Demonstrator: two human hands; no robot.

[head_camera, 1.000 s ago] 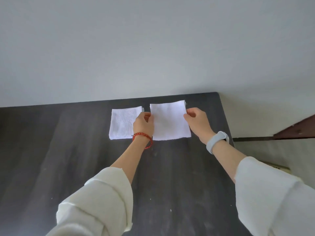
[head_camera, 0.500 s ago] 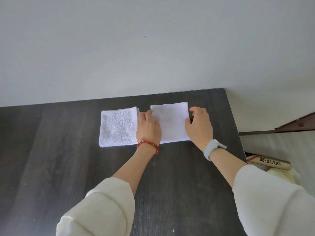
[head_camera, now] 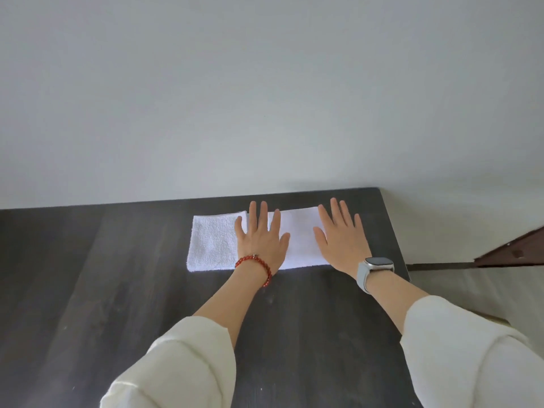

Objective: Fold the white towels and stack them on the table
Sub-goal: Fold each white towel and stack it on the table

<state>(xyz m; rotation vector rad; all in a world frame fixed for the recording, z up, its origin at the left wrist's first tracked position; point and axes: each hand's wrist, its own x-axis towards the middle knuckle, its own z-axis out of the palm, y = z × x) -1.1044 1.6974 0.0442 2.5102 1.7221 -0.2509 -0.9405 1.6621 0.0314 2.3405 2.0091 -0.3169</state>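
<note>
With the left hand (head_camera: 260, 245) and right hand (head_camera: 341, 241) both pressed flat, fingers straight, on the folded towel (head_camera: 300, 234) lying under and between them on the bench (head_camera: 123, 290), a sideways push would likely crumple it against the second towel (head_camera: 213, 241) just left.

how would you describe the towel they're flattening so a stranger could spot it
On the dark table, near its far right corner, two white towels lie side by side. It is the right towel, smoother than the nubby left towel, with both hands flat on it.
</note>
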